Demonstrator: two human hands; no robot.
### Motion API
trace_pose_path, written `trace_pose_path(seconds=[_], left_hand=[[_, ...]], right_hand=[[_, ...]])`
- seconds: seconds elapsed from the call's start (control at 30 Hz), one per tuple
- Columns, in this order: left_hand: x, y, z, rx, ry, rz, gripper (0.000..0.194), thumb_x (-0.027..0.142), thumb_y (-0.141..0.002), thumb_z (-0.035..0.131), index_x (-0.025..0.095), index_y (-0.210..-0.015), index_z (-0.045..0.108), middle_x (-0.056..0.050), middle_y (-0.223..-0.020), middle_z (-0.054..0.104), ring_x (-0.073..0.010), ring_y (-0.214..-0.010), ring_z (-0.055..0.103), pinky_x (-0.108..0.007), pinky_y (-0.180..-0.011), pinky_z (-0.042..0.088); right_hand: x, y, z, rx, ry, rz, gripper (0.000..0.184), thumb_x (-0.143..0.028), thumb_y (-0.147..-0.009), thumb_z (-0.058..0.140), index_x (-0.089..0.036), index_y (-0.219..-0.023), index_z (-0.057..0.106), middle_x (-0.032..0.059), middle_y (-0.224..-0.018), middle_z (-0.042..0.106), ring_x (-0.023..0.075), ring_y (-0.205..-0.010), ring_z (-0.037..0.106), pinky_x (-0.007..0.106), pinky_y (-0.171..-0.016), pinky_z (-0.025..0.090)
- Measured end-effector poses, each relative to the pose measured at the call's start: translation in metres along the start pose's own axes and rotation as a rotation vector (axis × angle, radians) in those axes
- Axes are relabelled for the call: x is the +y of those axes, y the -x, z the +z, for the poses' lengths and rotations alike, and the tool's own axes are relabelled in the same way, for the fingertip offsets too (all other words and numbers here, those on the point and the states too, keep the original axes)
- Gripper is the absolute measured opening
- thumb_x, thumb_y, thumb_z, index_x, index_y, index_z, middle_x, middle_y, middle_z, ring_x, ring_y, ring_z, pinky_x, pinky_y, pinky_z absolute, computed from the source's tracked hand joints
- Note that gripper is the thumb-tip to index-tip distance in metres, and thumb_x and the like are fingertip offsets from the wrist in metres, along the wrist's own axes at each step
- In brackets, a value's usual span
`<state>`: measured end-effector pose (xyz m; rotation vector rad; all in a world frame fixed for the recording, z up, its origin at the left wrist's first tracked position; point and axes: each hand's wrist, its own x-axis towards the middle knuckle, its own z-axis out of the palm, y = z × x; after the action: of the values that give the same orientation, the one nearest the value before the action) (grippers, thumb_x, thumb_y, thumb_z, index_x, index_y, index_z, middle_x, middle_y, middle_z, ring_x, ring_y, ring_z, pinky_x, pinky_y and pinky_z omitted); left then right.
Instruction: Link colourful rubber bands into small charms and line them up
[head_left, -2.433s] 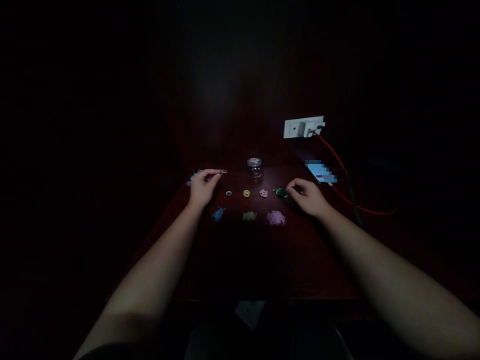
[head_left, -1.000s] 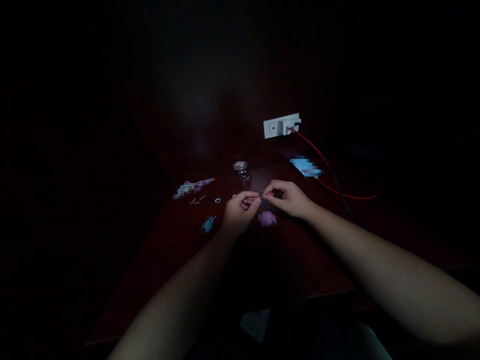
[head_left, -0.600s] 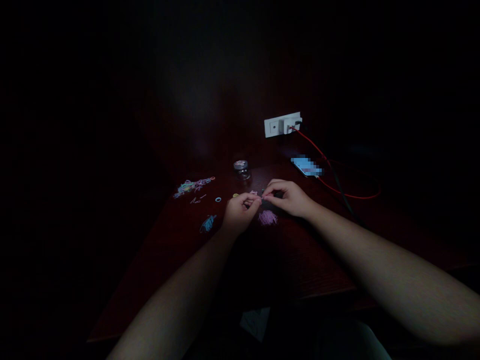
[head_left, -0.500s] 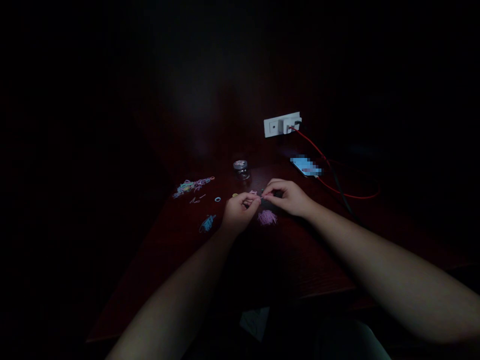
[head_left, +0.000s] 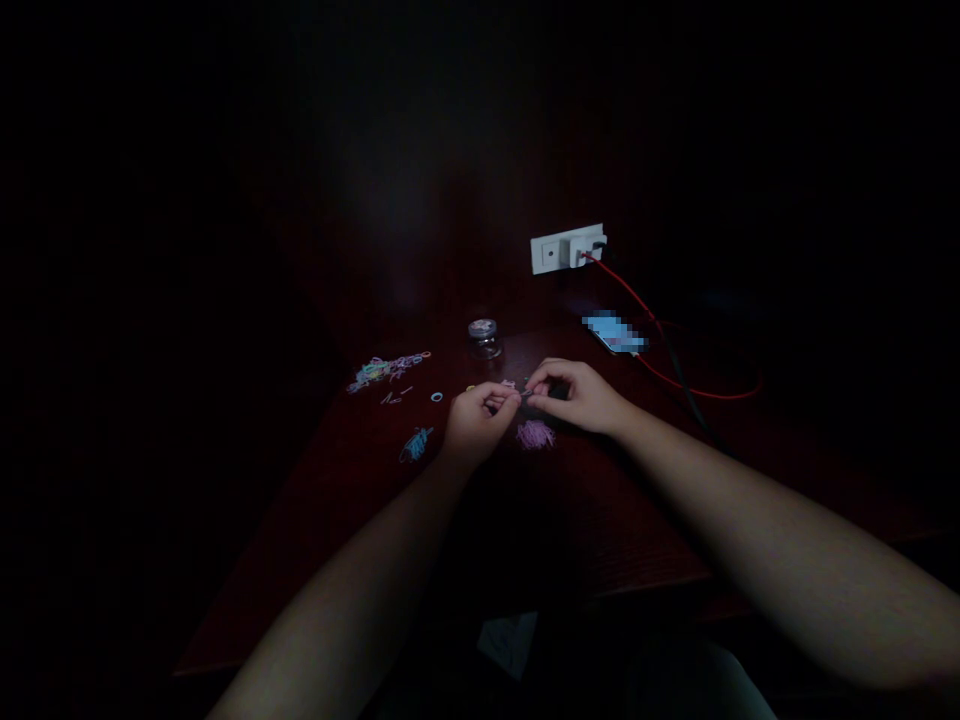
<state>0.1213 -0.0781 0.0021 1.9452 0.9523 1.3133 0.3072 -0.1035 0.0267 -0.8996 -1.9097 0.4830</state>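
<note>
My left hand [head_left: 481,418] is closed in a pinch above the table, with a small, thin, pale rubber band [head_left: 525,394] at its fingertips. My right hand [head_left: 576,395] meets it from the right, thumb and fingers curled round the same band; the exact grip is too dark to make out. Just below the fingertips lies a pile of purple rubber bands [head_left: 535,434]. Behind the hands, a pink bunch [head_left: 508,384] and a yellow bunch [head_left: 471,389] show only in part. A blue pile [head_left: 416,444] and a single light-blue ring [head_left: 436,397] lie left of my left hand.
A mixed heap of coloured rubber bands [head_left: 382,371] lies at the table's far left, a few loose ones [head_left: 394,399] in front. A lidded clear jar [head_left: 484,340] stands at the back. A phone [head_left: 615,332] on a red cable [head_left: 679,385] is at right, below a wall socket [head_left: 551,254].
My left hand has come from the mixed heap to the middle, and my right hand has met it there. In the last half second only the fingertips shift slightly, the right ones parting a little.
</note>
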Motion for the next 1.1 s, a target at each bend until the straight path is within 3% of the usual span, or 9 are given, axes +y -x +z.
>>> trace_pose_path(seconds=[0.5,1.1], left_hand=[[0.0048,0.0016,0.0008,-0.028,-0.01,0.034,0.012,0.026,-0.075,0.065,0.015,-0.079,0.068,-0.003,-0.073,0.069,-0.0106,-0.062,0.06,-0.022,-0.057,0.048],[0.0047,0.0008,0.0007,-0.003,0.007,0.027,0.011,0.025,-0.075,0.066,0.015,-0.078,0.068,-0.003,-0.071,0.069,-0.0112,-0.061,0.062,-0.023,-0.059,0.051]], right_hand=[[0.0043,-0.002,-0.0003,0.026,0.062,0.023,0.015,-0.027,-0.081,0.062,-0.015,-0.083,0.07,0.0065,-0.08,0.064,0.0164,-0.073,0.059,0.031,-0.068,0.047],[0.0063,-0.0021,-0.0018,0.035,0.096,0.023,0.013,-0.024,-0.08,0.059,-0.014,-0.082,0.067,0.0051,-0.077,0.064,0.0155,-0.07,0.057,0.028,-0.065,0.045]])
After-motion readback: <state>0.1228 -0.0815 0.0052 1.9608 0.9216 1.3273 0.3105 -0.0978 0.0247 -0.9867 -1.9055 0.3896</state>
